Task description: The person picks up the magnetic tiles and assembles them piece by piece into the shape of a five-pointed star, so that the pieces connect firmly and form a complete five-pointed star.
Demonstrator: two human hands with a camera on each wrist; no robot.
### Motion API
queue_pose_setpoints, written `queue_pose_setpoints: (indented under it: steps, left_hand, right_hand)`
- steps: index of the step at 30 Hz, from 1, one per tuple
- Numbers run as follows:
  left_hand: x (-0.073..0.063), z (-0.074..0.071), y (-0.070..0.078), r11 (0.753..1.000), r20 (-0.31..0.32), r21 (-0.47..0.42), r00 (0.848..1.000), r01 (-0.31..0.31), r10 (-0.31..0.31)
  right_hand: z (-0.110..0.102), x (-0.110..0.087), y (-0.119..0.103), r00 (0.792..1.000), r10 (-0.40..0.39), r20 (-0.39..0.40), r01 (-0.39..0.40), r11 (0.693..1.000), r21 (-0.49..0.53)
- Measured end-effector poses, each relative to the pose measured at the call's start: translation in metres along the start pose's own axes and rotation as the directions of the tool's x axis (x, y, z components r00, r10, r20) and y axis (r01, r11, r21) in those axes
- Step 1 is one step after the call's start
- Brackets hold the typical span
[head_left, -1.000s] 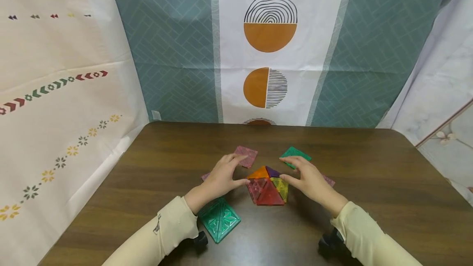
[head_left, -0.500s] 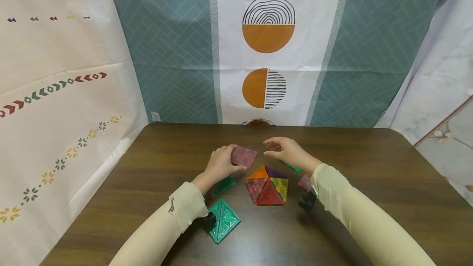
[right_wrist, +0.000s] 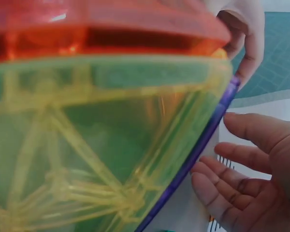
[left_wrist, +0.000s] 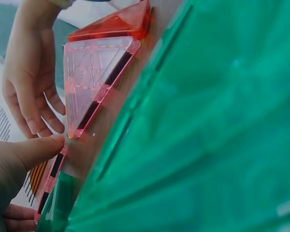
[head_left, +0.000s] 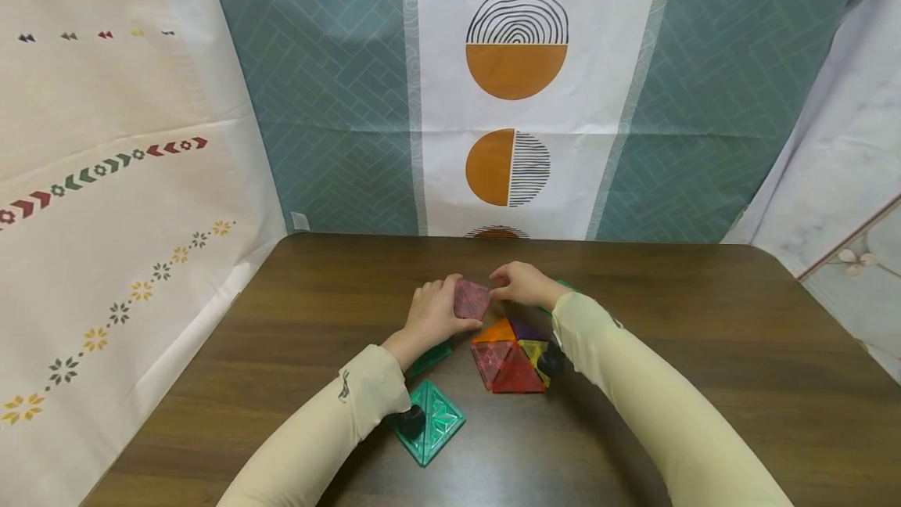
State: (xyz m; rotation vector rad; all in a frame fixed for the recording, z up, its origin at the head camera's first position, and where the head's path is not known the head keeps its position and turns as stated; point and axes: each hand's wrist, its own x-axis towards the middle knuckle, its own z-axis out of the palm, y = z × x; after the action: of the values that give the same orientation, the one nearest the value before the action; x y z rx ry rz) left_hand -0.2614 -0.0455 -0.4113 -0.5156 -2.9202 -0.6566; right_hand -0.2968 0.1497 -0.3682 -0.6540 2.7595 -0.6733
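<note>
My left hand (head_left: 432,313) grips a pink translucent magnetic tile (head_left: 472,300) by its left side, thumb along the near edge. In the left wrist view the thumb (left_wrist: 36,152) lies against that tile's edge. My right hand (head_left: 524,285) has its fingertips right at the tile's right corner. Its fingers are loosely bent with nothing between them in the right wrist view. Just in front lies a cluster of triangular tiles: orange (head_left: 496,331), purple (head_left: 522,330), pink (head_left: 489,358), red (head_left: 519,374) and yellow (head_left: 531,349), the last partly covered by the right wrist's camera.
Two green triangular tiles (head_left: 439,421) form a square at the near left, partly hidden by the left wrist's camera. Another green tile (head_left: 431,358) lies under the left wrist. Behind the right wrist a green tile (head_left: 567,286) shows. Patterned cloth (head_left: 338,100) hangs beyond the table.
My left hand has moved forward and taken hold of the pink tile, then shifted it slightly right. The right hand has moved forward and left, from the green tile to the pink one.
</note>
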Motion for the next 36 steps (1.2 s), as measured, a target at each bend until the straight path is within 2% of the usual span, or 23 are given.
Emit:
queue_pose_setpoints:
  steps: [6,14,18,23,28,31,36]
  left_hand:
    - [0.000,0.003,-0.001,0.999,-0.016,0.034,1.000,0.002,-0.002]
    - [-0.001,0.005,0.000,1.000,-0.032,0.026,0.999,-0.016,0.017]
    - [-0.002,0.002,-0.001,0.999,-0.055,-0.012,0.998,-0.038,0.037]
    - [-0.004,-0.008,0.000,0.992,-0.100,-0.103,0.993,-0.070,0.059]
    - [-0.005,-0.019,0.004,0.957,-0.076,-0.287,0.997,-0.049,0.029]
    - [-0.007,-0.026,0.006,0.915,-0.053,-0.402,0.999,-0.021,-0.001]
    - [-0.008,-0.036,0.008,0.846,-0.041,-0.533,0.999,0.001,-0.026]
  right_hand:
    - [0.002,0.008,-0.003,0.998,0.045,0.039,-0.042,0.997,-0.069]
    - [0.005,0.012,-0.008,0.995,0.084,0.059,-0.082,0.996,-0.025]
    - [0.005,0.011,-0.007,0.992,0.128,0.019,-0.129,0.990,0.060]
    - [0.002,0.007,-0.007,0.986,0.154,-0.062,-0.134,0.959,0.250]
    - [-0.005,0.000,-0.013,0.980,0.173,-0.096,-0.117,0.897,0.427]
    - [-0.012,-0.004,-0.017,0.980,0.181,-0.087,-0.114,0.857,0.502]
    - [-0.018,-0.008,-0.019,0.977,0.202,-0.075,-0.126,0.818,0.561]
